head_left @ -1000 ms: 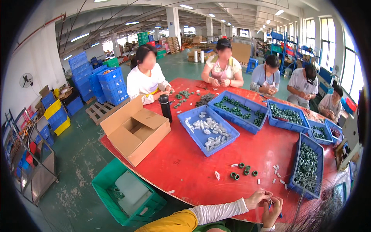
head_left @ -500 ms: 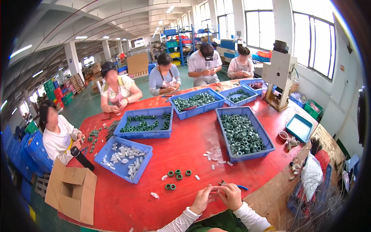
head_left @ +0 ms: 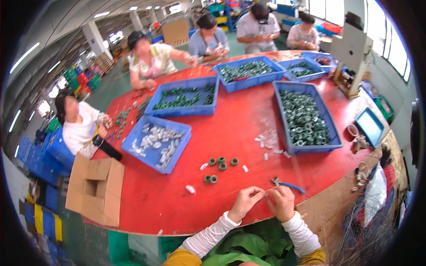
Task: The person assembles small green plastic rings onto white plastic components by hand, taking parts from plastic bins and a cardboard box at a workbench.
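My left hand [head_left: 246,202] and my right hand [head_left: 282,202] meet fingertip to fingertip above the near edge of the red table [head_left: 177,199]. Both are closed in a pinch; what they hold is too small to make out. Just beyond my right hand lies a pair of pliers [head_left: 290,185] with blue handles. Several green rings [head_left: 222,166] sit in a loose group ahead of my left hand. Small white pieces lie around them, one white piece [head_left: 190,189] nearer to me and another white strip [head_left: 245,168] to the right.
Blue trays hold many green rings [head_left: 306,117]; another blue tray [head_left: 128,144] holds clear-white pieces. A cardboard box [head_left: 95,190] and black bottle [head_left: 106,147] stand left. A grey machine [head_left: 353,57] and teal tray [head_left: 370,126] are at right. Several co-workers [head_left: 153,57] sit around the table.
The view has tipped downward, so the table appears higher. My hands stay together, with the fingers changing their pinch. A co-worker across the table has stretched an arm out to the right.
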A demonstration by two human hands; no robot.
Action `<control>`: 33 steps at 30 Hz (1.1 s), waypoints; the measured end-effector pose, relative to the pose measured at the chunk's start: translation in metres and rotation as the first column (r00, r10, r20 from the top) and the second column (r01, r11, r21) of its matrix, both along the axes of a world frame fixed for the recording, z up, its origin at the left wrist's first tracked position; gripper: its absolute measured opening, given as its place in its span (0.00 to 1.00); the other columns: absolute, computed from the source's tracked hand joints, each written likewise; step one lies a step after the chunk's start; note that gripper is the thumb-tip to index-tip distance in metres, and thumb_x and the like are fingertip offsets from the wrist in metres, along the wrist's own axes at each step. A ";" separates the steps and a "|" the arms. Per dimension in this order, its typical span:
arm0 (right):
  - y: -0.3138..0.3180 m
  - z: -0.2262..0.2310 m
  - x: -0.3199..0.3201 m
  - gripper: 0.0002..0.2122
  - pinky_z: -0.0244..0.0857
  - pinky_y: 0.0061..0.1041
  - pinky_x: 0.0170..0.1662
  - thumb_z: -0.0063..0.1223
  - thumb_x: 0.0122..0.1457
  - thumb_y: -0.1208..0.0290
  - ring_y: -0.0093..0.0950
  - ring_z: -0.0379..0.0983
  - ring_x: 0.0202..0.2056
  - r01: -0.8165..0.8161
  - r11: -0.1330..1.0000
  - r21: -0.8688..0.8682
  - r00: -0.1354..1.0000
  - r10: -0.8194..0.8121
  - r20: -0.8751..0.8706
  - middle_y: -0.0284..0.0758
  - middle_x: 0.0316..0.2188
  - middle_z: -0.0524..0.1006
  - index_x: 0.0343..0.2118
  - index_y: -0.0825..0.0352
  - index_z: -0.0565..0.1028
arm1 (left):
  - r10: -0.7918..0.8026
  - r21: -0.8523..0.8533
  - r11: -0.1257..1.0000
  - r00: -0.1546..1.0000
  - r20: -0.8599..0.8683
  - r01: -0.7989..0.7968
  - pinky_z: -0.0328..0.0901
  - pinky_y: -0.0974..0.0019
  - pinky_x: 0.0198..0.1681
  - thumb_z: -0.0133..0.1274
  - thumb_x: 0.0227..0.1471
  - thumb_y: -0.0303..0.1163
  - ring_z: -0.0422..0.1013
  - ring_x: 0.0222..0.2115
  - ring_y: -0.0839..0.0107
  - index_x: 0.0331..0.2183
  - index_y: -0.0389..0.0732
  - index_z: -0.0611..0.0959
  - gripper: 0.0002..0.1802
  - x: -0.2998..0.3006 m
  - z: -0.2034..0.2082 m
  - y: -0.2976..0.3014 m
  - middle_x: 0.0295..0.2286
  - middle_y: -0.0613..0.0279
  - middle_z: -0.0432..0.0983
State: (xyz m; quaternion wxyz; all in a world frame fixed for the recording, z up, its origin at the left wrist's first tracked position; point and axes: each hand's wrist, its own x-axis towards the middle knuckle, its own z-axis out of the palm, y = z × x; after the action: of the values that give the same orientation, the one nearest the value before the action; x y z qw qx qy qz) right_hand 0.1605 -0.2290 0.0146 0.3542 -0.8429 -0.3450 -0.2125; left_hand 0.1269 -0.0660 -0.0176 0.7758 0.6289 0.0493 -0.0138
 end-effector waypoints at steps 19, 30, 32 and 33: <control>0.002 -0.016 -0.001 0.08 0.67 0.24 0.40 0.57 0.44 0.85 0.30 0.75 0.34 -0.056 0.934 0.353 0.843 0.234 -0.484 0.39 0.31 0.78 0.29 0.70 0.73 | -0.128 -0.310 0.948 0.981 -0.149 0.077 0.71 0.71 0.37 0.55 0.54 0.33 0.74 0.32 0.76 0.31 0.37 0.76 0.09 -0.006 -0.009 0.017 0.32 0.61 0.77; -0.007 -0.024 0.004 0.17 0.64 0.30 0.48 0.58 0.41 0.76 0.34 0.71 0.43 -0.227 0.898 0.376 0.797 0.393 -0.458 0.41 0.38 0.75 0.38 0.71 0.73 | -0.076 0.329 0.943 0.992 0.097 0.041 0.67 0.70 0.29 0.57 0.51 0.29 0.73 0.27 0.75 0.27 0.37 0.75 0.08 -0.014 0.024 0.032 0.27 0.64 0.76; -0.008 -0.017 0.002 0.19 0.62 0.31 0.50 0.58 0.43 0.74 0.34 0.70 0.44 -0.226 0.890 0.397 0.780 0.409 -0.474 0.41 0.41 0.74 0.42 0.71 0.72 | -0.178 0.593 0.805 0.954 0.242 0.000 0.66 0.68 0.28 0.57 0.50 0.31 0.73 0.26 0.70 0.27 0.37 0.74 0.09 -0.013 0.038 0.040 0.25 0.62 0.74; -0.009 -0.017 0.001 0.22 0.61 0.31 0.51 0.57 0.44 0.73 0.34 0.69 0.46 -0.240 0.873 0.424 0.751 0.444 -0.488 0.41 0.43 0.72 0.45 0.71 0.72 | -0.294 0.791 0.601 0.888 0.352 -0.114 0.66 0.65 0.27 0.57 0.49 0.32 0.72 0.25 0.66 0.26 0.38 0.73 0.10 -0.012 0.045 0.044 0.24 0.60 0.72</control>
State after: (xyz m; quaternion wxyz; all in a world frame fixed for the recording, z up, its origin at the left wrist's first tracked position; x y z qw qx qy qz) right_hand 0.1616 -0.2381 -0.0021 0.6120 -0.7150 -0.3318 0.0642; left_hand 0.1154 -0.0222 0.0275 0.4024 0.8936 -0.1628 0.1146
